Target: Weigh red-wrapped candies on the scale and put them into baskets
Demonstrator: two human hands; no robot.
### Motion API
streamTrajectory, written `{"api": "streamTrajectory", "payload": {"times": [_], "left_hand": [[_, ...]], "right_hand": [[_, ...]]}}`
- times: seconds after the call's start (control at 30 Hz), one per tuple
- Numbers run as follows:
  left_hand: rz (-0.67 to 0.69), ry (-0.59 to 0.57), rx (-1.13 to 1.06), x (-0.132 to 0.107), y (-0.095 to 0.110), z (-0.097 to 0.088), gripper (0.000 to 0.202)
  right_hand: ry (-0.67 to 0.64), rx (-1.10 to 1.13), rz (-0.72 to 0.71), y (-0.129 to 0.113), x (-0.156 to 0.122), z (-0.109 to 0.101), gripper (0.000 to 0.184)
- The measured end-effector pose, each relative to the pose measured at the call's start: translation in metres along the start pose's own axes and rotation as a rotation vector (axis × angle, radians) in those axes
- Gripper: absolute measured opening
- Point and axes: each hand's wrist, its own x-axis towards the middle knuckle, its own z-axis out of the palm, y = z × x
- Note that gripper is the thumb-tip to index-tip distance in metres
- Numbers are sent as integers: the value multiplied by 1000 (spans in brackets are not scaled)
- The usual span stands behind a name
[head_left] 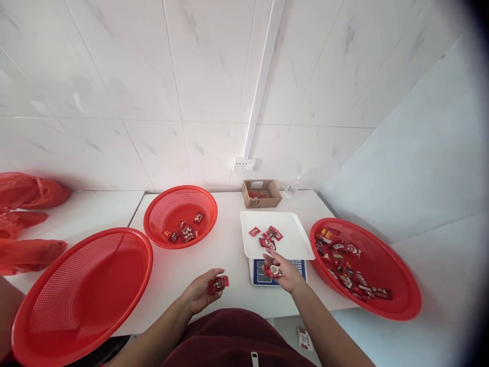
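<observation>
My left hand (202, 290) is closed around a small red-and-brown wrapped packet (219, 284), held low over the table's front. In my right hand (287, 272) is a red-and-white wrapped packet (274, 270), just in front of the white tray. That tray (298, 239) sits on a blue-and-white weighing scale (258, 279), whose keypad is partly covered by my hand. Several red packets (272, 233) lie on the tray's left half. To the right, a red basket (405, 290) holds many more packets. A second red basket (153, 211), back left, has several packets in its bottom.
A large red basket (91, 295) stands at the front left. Red plastic bags (34, 191) lie at the far left. Along the wall are a small cardboard box (263, 203) and a clear plastic bottle (291, 188). A wall socket (243, 164) is above the box.
</observation>
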Motion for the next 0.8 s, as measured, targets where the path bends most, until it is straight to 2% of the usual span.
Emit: {"api": "streamTrajectory", "payload": {"times": [0.13, 0.23, 0.3, 0.37, 0.47, 0.57, 0.67, 0.8], "left_hand": [[84, -96, -48, -4, -5, -8, 30], [124, -165, 4, -8, -5, -2, 40], [128, -203, 76, -9, -5, 7, 44], [133, -234, 146, -10, -5, 17, 47], [141, -263, 211, -8, -10, 26, 48], [131, -245, 274, -6, -15, 28, 51], [126, -193, 332, -5, -17, 24, 52], [185, -87, 420, -6, -10, 14, 50]], "right_hand": [[-99, -170, 70, 34, -13, 4, 12], [-274, -372, 77, 53, -26, 13, 24], [-400, -533, 57, 58, -34, 20, 35], [-472, -690, 26, 56, -39, 25, 44], [-519, -807, 29, 51, -44, 26, 45], [-577, -807, 58, 51, -45, 21, 40], [-513, -738, 28, 58, -36, 11, 33], [-230, -478, -75, 49, -16, -9, 27]]}}
